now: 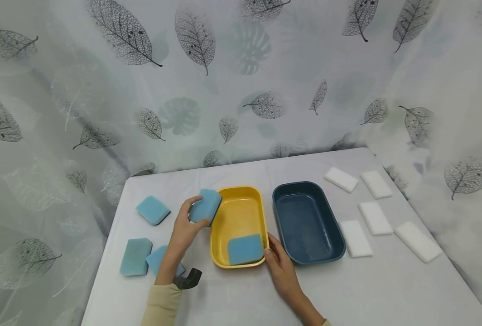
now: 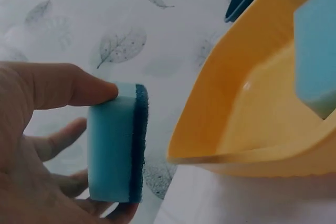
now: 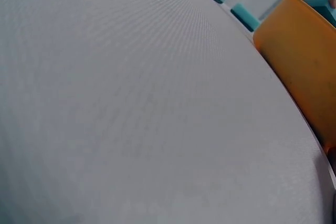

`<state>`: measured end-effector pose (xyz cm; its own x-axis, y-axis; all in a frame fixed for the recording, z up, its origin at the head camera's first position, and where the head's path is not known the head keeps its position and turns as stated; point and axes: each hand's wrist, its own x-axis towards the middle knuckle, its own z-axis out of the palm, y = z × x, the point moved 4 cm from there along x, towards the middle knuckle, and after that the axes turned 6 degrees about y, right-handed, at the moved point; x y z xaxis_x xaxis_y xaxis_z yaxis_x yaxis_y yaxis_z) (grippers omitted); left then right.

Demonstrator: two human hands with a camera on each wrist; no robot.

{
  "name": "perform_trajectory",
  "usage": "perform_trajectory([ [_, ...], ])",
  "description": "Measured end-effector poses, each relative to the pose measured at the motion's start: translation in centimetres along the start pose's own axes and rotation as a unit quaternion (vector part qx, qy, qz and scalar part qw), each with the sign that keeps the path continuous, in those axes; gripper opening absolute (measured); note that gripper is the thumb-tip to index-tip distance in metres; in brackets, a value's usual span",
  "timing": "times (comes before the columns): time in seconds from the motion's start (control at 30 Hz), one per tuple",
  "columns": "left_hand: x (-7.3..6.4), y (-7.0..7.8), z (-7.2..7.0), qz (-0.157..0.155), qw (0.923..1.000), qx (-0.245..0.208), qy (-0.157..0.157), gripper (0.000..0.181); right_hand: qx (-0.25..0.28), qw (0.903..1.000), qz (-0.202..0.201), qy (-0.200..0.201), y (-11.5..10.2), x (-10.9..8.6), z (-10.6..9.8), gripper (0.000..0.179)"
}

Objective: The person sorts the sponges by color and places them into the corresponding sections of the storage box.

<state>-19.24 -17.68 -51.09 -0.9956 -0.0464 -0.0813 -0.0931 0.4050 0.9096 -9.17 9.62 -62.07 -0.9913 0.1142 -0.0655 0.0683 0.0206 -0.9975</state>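
The left grip (image 1: 186, 228) pinches a blue sponge (image 1: 205, 207), spread to its width, beside the yellow tray (image 1: 238, 210). The right grip (image 1: 282, 273) touches the tray's rim; its closure cannot be told. Inside lies a second sponge (image 1: 245, 249), cropped in the left wrist view. The left forearm (image 1: 170, 265) partly covers another sponge (image 1: 157, 256) on the table (image 1: 233, 299).

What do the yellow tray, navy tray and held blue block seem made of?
Yellow tray: likely smooth plastic, satin; soft highlight inside.
Navy tray: probably glossy plastic, or glazed ceramic; bright reflections inside.
Held blue block: seemingly matte foam sponge, with a rough, dark scouring layer along one face.
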Motion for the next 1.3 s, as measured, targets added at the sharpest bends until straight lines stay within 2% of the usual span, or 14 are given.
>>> perform_trajectory([
  [0.13,0.1,0.7,1.1,0.053,0.9977,0.019,-0.038,0.075,0.002,1.0,0.002,0.0,0.0,0.0,0.0,0.05],
  [0.27,0.4,1.2,2.3,0.118,0.9892,0.033,-0.081,0.078,0.002,1.0,0.003,-0.001,0.0,0.0,0.0,0.05],
  [0.33,0.7,1.2,2.9,0.137,0.9849,0.043,-0.097,0.079,0.001,1.0,0.001,-0.001,0.1,0.0,0.0,0.05],
  [0.57,1.1,1.0,4.7,0.145,0.9758,0.071,-0.148,0.08,0.003,1.0,-0.001,-0.005,0.1,-0.1,0.0,0.05],
  [0.73,1.4,0.6,5.8,0.156,0.9651,0.085,-0.192,0.079,0.006,1.0,-0.002,-0.004,0.0,-0.1,0.1,0.05],
  [1.0,2.4,0.2,7.3,0.183,0.9474,0.112,-0.238,0.075,0.008,1.0,-0.003,0.0,-0.1,-0.1,0.2,0.05],
  [1.13,2.5,0.2,7.7,0.191,0.9341,0.131,-0.272,0.071,0.007,1.0,-0.001,-0.007,0.0,-0.1,0.2,0.05],
  [1.3,2.5,0.7,8.1,0.21,0.9104,0.182,-0.306,0.061,0.002,1.0,-0.007,-0.006,0.0,-0.1,0.1,0.05],
])
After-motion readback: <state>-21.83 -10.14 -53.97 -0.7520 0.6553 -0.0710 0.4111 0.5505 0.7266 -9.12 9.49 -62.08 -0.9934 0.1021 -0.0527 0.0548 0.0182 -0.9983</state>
